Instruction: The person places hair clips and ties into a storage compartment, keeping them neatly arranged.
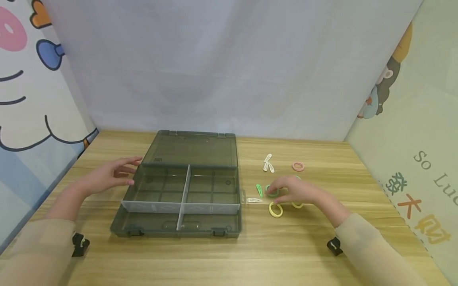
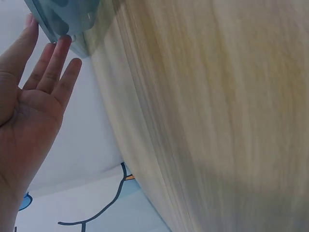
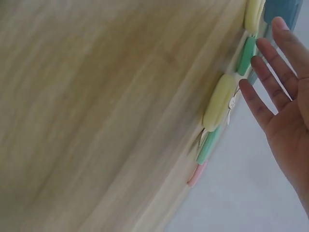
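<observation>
My left hand [image 1: 107, 174] is beside the left side of a grey translucent divided box [image 1: 179, 234], fingers loosely extended; its fingertips [image 2: 63, 42] reach the box's edge in the left wrist view. My right hand [image 1: 295, 190] hovers over the hair ties with its fingers fairly straight, gripping nothing visible. Under its fingertips lies a green hair tie [image 1: 272, 195], partly covered. A yellow hair tie [image 1: 270, 211] lies just in front. Another yellow hair tie [image 1: 297, 206] and a second green one [image 1: 297, 177] are partly hidden by the hand.
The box's lid [image 1: 196, 149] is folded back. White hair clips [image 1: 271, 167] and a pink hair tie [image 1: 298, 170] lie further back. A green clip [image 1: 259, 190] and white clips [image 1: 254, 200] lie right of the box. A pale curtain [image 1: 214, 71] hangs behind the table.
</observation>
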Demonstrator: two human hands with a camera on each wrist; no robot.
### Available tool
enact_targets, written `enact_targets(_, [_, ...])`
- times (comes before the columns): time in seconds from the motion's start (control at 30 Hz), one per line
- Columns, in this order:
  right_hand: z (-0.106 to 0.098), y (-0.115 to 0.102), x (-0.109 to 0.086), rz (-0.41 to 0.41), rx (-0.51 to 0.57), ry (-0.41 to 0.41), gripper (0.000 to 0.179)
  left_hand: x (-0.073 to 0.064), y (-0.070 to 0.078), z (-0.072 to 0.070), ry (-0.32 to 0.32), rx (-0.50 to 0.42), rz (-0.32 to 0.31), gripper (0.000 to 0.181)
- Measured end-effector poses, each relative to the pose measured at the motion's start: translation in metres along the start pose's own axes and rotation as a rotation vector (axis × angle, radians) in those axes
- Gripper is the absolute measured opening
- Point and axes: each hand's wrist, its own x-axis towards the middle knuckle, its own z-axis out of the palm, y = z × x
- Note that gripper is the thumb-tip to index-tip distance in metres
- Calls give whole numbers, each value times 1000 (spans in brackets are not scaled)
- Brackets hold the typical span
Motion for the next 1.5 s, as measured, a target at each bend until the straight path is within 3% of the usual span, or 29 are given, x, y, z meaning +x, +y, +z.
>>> enact_targets(0.43, [6, 9, 11, -143, -122, -5, 10, 12, -7, -3, -14, -9, -71, 65])
enact_targets(0.7, [6, 7, 13, -109, -130, -26, 6, 13, -3, -2, -21, 0, -78, 64])
enact_targets(1.07, [-8, -12, 16, 1, 69, -81, 5, 8, 0, 0, -58, -12, -82, 70])
enact_targets(1.3, [-25, -30, 26, -28, 76, -119, 4, 3, -3, 2, -118, -215, -154, 75])
enact_targets(1.5, [-41, -44, 40, -30, 34, -114, 7, 3, -6, 2, -118, -270, -171, 76])
